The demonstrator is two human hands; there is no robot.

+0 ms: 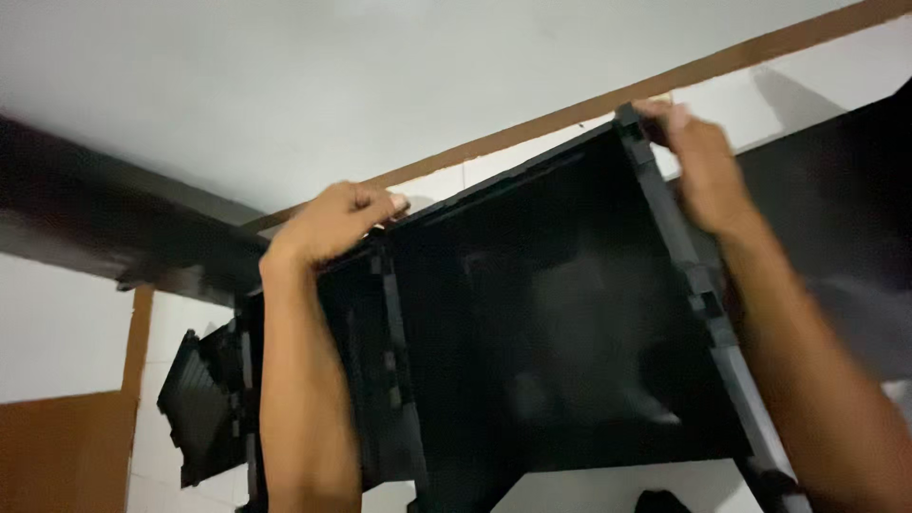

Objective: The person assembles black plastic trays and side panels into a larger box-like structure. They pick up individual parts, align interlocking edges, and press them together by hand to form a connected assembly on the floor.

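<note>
Head view: left hand [332, 220] grips the top left edge of the black panel [560, 313], fingers curled over it; right hand [698, 166] pinches the top right corner. The panel sits raised near the ceiling [285, 85]. Even pressure at both ends likely keeps it level.

white ceiling [285, 85] up top; brown wood strip [570, 109] runs along its edge | dark beam [104, 233] on the left; orange-brown panel [62, 451] low left | white wall [57, 328] behind
</note>
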